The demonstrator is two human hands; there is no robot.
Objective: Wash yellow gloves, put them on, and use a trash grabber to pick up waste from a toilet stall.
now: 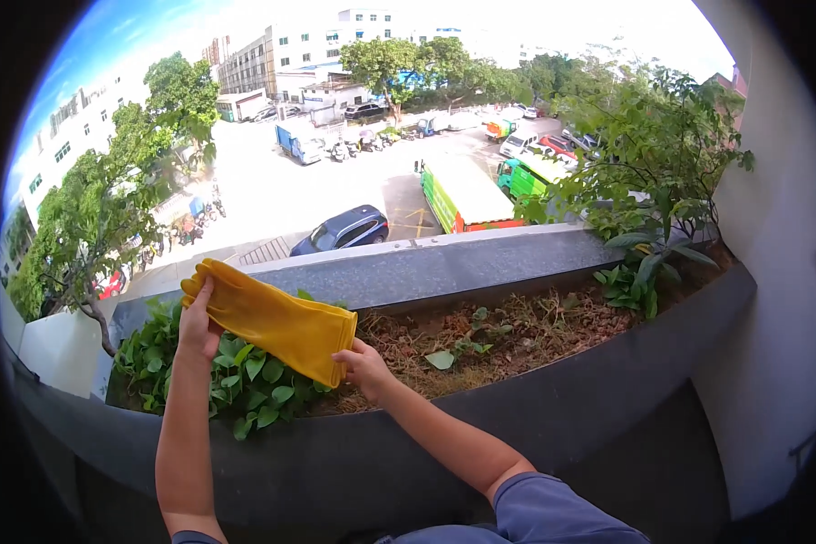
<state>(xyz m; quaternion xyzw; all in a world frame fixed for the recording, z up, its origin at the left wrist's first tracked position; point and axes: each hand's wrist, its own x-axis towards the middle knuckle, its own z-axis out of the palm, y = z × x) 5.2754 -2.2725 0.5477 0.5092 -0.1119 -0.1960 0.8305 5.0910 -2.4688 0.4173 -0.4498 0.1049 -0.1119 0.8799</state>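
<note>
A pair of yellow rubber gloves (272, 318), lying flat one on the other, is stretched between my hands above the left part of a planter. My left hand (200, 325) grips the finger end, its thumb on top. At the cuff end, my right hand (362, 366) pinches the lower edge between thumb and fingers. Beneath the gloves grow broad green leaves (265, 394). To the right of my right hand lies soil with dry plant stalks (503, 340) and a few small green leaves.
The planter's dark rim (551, 401) curves across in front of me, with a grey stone ledge (435, 268) behind it. A leafy shrub (653, 149) stands at right, a small tree (92, 272) at left. A white wall (775, 272) rises at right. Beyond and below are parked vehicles.
</note>
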